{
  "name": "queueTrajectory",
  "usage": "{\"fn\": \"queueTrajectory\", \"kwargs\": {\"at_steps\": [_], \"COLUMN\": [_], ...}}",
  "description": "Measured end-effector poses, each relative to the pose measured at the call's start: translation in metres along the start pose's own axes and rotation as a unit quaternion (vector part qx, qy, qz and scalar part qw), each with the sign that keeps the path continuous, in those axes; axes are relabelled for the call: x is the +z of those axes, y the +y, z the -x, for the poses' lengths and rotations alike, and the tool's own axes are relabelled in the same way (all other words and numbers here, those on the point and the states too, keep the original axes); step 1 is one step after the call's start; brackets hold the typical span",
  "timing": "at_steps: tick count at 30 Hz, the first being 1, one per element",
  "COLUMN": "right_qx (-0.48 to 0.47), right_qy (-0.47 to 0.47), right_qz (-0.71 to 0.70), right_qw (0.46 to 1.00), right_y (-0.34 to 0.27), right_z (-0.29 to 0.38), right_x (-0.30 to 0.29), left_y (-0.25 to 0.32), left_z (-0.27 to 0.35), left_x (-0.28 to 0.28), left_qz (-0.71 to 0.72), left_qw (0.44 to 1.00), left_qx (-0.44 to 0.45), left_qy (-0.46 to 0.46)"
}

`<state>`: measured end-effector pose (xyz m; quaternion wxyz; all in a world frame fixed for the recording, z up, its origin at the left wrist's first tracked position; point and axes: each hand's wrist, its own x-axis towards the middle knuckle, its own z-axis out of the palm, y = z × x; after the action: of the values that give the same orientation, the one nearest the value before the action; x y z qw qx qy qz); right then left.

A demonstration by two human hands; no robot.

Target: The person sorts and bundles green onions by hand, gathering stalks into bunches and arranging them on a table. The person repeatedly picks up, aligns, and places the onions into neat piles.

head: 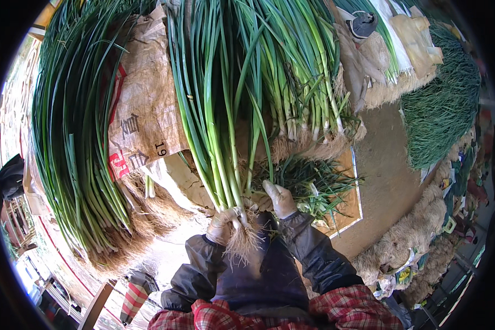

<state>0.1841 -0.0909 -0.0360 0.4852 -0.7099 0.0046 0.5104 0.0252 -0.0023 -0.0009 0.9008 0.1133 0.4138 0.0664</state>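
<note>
My gloved left hand (pixel 222 227) grips a small bunch of long green onions (pixel 220 165) just above the roots. Their pale, stringy roots (pixel 243 243) hang over my lap, and the leaves stretch away from me. To the right of that bunch, my gloved right hand (pixel 282 201) has its thumb and fingers closed at the lower end of a single green onion leaf (pixel 264 138). Part of its grip is hidden behind the fingers. A heap of loose leaf trimmings (pixel 317 181) lies just beyond my right hand.
More green onions lie in a large pile at left (pixel 78 173) and another pile ahead (pixel 297 82). A printed woven sack (pixel 144 86) lies between them. Rooty bundles (pixel 408 222) line the right side. A red-and-white striped object (pixel 134 297) and a wooden bar (pixel 97 305) are at lower left.
</note>
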Motion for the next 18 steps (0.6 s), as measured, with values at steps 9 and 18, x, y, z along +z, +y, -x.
{"fn": "queueTrajectory", "kwargs": {"at_steps": [9,18], "right_qx": [0.094,-0.048], "right_qy": [-0.194,-0.035], "right_qz": [-0.369,0.484], "right_qw": [0.904,0.873], "right_y": [-0.012,0.093], "right_z": [-0.015,-0.007], "right_x": [0.031,-0.003], "left_y": [-0.002,0.007], "left_z": [0.003,0.004], "left_x": [0.006,0.008], "left_qz": [0.212,0.222], "left_qw": [0.961,0.967], "left_qx": [-0.051,-0.051], "left_qy": [-0.172,-0.113]}}
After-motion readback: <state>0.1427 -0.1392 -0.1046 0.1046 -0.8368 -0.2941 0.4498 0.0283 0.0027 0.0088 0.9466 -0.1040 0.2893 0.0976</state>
